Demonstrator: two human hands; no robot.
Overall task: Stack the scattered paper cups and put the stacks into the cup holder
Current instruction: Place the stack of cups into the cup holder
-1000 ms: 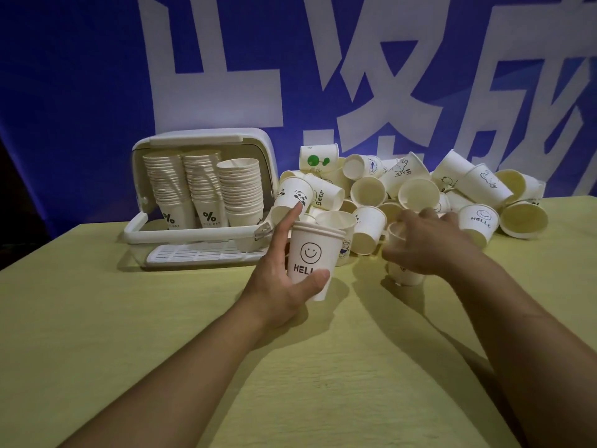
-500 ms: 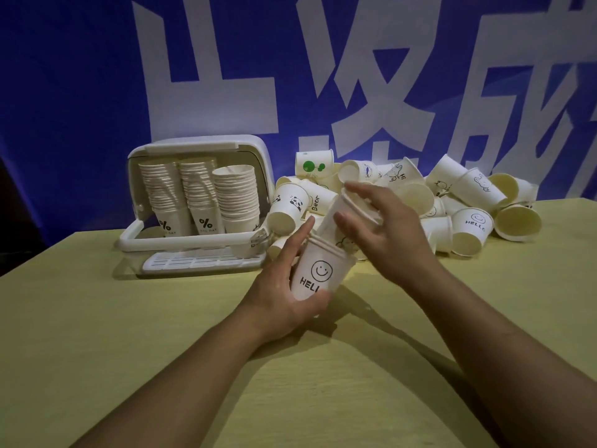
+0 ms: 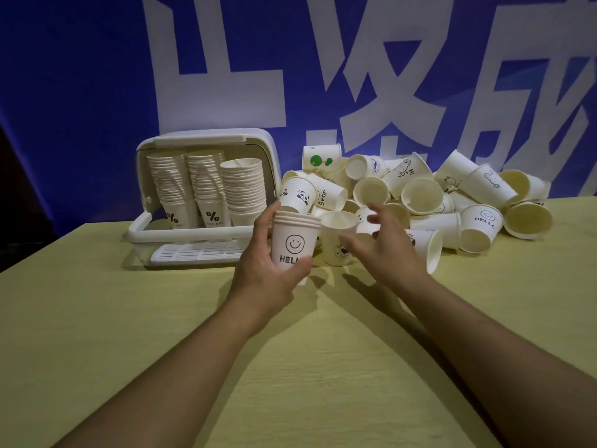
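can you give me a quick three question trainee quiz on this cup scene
1. True or false: the left hand grips a stack printed HELLO.
2. How many stacks stand in the holder? A two, B three, C five.
3. Fill in: the right hand holds ____.

Key: 1 true. 2 B. 3 nothing; its fingers are spread over an upright cup.

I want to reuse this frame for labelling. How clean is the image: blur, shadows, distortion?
Head view: right hand fingers motion-blurred; left hand and the HELLO stack sharp; arms cast hard shadows on the table; wide-angle stretching at the edges.
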